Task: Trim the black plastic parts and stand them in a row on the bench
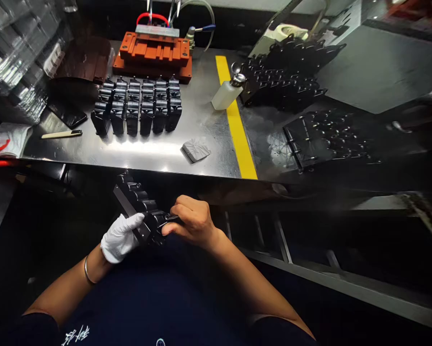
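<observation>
My left hand (pixel 120 239), in a white glove, is closed around a long black moulded part (pixel 132 199) with a row of rounded humps. The part is held tilted, in front of the bench edge and above my lap. At its near right end, my bare right hand (pixel 192 221) is closed in a pinch. A thin dark piece shows between thumb and forefinger, too small to name. On the bench beyond, several similar black parts (pixel 133 105) stand side by side in a row.
An orange fixture (pixel 154 50) stands behind the row. A pump bottle (pixel 227 93) sits by the yellow stripe (pixel 237 134), near a grey wrapped block (pixel 196 150). More black parts (pixel 284 72) are stacked right. A pen (pixel 61 134) and phone (pixel 67 115) lie left.
</observation>
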Available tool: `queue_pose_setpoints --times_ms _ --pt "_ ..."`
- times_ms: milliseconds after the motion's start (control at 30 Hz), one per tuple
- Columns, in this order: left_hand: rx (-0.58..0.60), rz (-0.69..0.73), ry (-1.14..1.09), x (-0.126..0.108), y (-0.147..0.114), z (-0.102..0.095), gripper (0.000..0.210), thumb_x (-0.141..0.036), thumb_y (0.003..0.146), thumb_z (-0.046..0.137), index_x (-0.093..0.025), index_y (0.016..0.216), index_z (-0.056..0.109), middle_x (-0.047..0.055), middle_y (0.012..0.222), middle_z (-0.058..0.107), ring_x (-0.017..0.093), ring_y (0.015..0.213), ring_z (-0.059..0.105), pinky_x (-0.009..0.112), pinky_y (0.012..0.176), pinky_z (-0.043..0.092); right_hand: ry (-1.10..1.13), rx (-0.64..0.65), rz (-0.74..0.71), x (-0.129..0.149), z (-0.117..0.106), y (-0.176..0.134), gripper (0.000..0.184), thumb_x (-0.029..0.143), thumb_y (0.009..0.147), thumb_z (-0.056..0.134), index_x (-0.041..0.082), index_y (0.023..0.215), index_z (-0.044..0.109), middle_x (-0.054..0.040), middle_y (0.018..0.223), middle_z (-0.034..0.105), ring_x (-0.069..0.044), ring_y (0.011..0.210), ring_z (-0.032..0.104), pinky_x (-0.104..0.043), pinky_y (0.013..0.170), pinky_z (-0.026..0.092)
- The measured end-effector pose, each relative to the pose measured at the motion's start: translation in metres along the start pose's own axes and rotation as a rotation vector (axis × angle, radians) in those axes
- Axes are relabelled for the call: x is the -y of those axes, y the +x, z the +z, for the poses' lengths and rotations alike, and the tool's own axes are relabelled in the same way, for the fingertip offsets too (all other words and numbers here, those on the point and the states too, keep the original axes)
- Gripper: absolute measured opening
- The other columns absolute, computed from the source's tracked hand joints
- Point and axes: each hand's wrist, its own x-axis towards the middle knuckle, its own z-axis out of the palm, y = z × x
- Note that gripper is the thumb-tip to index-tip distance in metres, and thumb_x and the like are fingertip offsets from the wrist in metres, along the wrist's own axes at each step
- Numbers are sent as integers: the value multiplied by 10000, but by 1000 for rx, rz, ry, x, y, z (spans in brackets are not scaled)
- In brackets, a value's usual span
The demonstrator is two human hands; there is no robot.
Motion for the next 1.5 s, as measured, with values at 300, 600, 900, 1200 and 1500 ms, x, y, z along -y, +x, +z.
queue_pose_setpoints --times_ms 300,600,900,1200,1500 --pt "-233 -239 -390 -5 1 17 331 -181 984 365 -84 988 682 68 848 754 129 799 721 217 792 558 -184 -4 0 -2 3 3 588 523 974 329 181 508 441 5 489 407 -106 496 353 -272 493 242" --pt "-154 -286 -532 -15 1 12 372 -242 998 329 -112 1020 677 46 821 760 124 771 727 181 691 571 -6 181 -37 -23 -21 14 327 306 961 469 166 691 588 5 569 508 -88 511 439 -237 488 269" --pt "-172 -341 -445 -7 -1 15 416 -233 997 322 -85 851 683 76 810 758 148 770 733 209 736 585 442 558 148 -34 -32 20 441 377 945 488 156 570 558 31 508 426 -65 468 346 -228 480 260" --pt "-174 -142 -509 -26 -1 19 493 -197 1008 277 -152 768 705 8 704 751 101 672 721 189 708 585 890 415 653 -22 -25 1 565 579 923 408 135 782 727 29 518 409 -88 493 373 -248 496 339" --pt "-122 -48 -233 -21 1 19 478 -51 959 313 -126 691 702 34 711 749 125 650 721 181 562 581 787 -99 774 11 18 0 368 516 842 600 180 737 705 -17 679 586 -131 657 528 -268 633 434"
